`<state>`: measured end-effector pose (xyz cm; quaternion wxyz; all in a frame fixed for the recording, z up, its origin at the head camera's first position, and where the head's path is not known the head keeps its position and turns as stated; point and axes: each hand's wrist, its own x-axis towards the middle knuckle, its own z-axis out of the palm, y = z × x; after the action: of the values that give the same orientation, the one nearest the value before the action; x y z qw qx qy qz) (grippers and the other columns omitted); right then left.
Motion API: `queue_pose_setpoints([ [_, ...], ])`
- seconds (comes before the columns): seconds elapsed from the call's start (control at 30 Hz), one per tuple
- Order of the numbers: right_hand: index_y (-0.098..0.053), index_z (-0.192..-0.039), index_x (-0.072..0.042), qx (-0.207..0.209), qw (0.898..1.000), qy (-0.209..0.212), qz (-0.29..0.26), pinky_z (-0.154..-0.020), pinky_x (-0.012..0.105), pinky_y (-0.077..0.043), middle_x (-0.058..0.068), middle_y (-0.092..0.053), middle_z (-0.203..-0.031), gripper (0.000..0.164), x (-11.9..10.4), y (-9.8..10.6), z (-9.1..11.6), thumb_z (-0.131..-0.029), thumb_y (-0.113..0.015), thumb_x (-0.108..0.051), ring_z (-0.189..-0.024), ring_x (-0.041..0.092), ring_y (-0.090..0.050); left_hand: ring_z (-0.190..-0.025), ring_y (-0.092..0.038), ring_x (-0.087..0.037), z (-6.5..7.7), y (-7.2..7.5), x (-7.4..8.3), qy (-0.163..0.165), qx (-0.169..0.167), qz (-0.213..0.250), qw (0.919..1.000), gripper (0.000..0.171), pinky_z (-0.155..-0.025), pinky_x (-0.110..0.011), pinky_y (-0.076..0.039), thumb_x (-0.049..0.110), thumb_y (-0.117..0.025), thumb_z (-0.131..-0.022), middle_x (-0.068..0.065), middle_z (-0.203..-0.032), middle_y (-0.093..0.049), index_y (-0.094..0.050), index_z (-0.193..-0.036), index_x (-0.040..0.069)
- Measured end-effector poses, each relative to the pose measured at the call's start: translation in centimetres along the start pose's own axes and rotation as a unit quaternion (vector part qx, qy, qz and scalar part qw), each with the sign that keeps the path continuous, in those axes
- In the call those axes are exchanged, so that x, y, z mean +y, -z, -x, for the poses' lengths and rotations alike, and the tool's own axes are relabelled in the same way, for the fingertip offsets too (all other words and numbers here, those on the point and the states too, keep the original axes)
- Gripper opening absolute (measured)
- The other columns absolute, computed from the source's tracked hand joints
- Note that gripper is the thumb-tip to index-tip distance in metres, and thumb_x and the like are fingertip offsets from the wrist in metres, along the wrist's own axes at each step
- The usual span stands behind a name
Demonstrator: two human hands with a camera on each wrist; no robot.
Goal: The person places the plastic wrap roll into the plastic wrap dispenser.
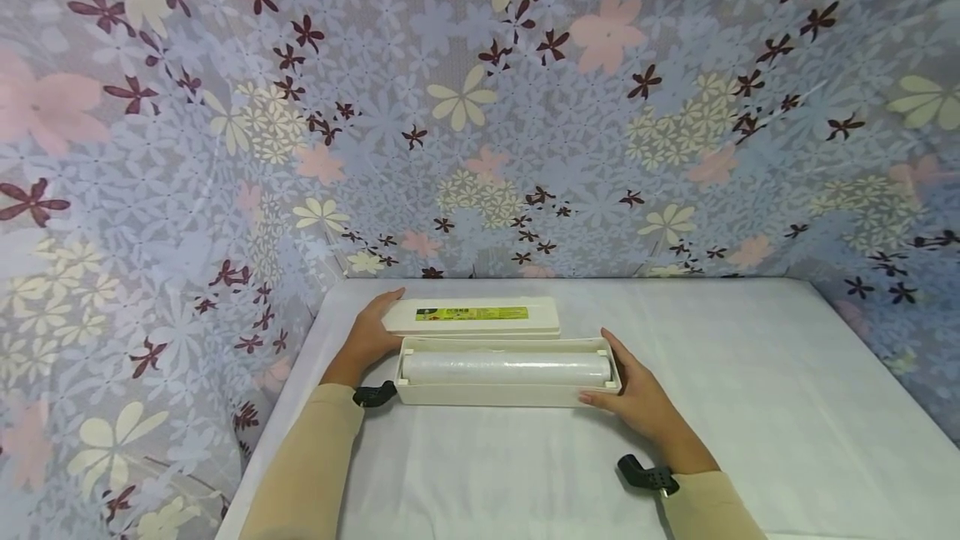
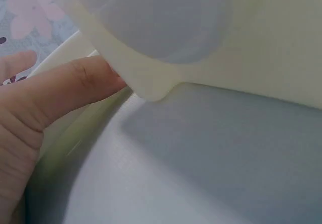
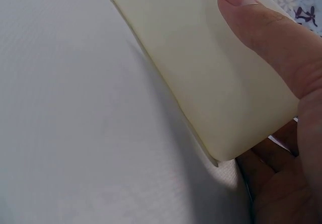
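Note:
A long white cling film box (image 1: 487, 395) lies uncovered on the table, with a roll of cling film (image 1: 510, 368) lengthwise inside. Just behind it is its white lid (image 1: 480, 327), bearing a yellow-green label (image 1: 472, 313). My left hand (image 1: 372, 332) holds the lid's left end, thumb at the front and fingers round the back; in the left wrist view the thumb (image 2: 75, 83) passes partly behind the box's end. My right hand (image 1: 637, 390) grips the box's right end. Its thumb (image 3: 256, 22) presses the front wall, and the other fingers are largely hidden behind the box.
A pale cloth covers the table (image 1: 750, 373). Floral fabric (image 1: 600, 123) hangs along the back and both sides. A black wrist mount (image 1: 648, 475) sits by the right wrist, another black mount (image 1: 375, 394) by the left, close to the box's left end.

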<state>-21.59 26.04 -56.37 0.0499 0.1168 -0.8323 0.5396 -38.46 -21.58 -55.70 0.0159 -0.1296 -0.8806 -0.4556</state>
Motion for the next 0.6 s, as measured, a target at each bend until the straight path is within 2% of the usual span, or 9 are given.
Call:
queue_pose_setpoints([
  [0.17, -0.019, -0.170, -0.013, 0.000, 1.000, -0.004, 0.003, -0.096, 0.021, -0.048, 0.020, -0.046, -0.156, 0.118, 0.1, 0.0, -0.2, -0.081, -0.096, -0.024, -0.130, 0.036, -0.055, -0.152, -0.029, -0.036, 0.2, 0.3, 0.2, 0.013, 0.005, 0.008, 0.9999, 0.112, -0.121, -0.059, -0.021, 0.033, -0.105, -0.062, -0.011, -0.165, -0.039, -0.051, -0.159, 0.021],
  [0.37, -0.020, -0.169, -0.009, 0.001, 1.000, -0.007, 0.005, -0.096, 0.021, -0.048, 0.020, -0.046, -0.156, 0.118, 0.1, 0.0, -0.1, -0.080, -0.096, -0.026, -0.130, 0.036, -0.055, -0.150, -0.034, -0.034, 0.5, 0.3, 0.7, 0.011, 0.010, 0.019, 0.9997, 0.108, -0.121, -0.057, -0.023, 0.026, -0.105, -0.063, -0.010, -0.162, -0.044, -0.052, -0.157, 0.017],
  [0.6, -0.020, -0.169, -0.012, 0.003, 1.000, -0.008, 0.003, -0.096, 0.019, -0.046, 0.019, -0.045, -0.158, 0.118, 0.2, -0.1, -0.1, -0.080, -0.096, -0.027, -0.133, 0.034, -0.054, -0.149, -0.036, -0.030, 0.6, 0.2, 1.0, 0.013, 0.014, 0.036, 0.9992, 0.106, -0.121, -0.054, -0.023, 0.019, -0.104, -0.064, -0.006, -0.159, -0.047, -0.053, -0.157, 0.018],
])
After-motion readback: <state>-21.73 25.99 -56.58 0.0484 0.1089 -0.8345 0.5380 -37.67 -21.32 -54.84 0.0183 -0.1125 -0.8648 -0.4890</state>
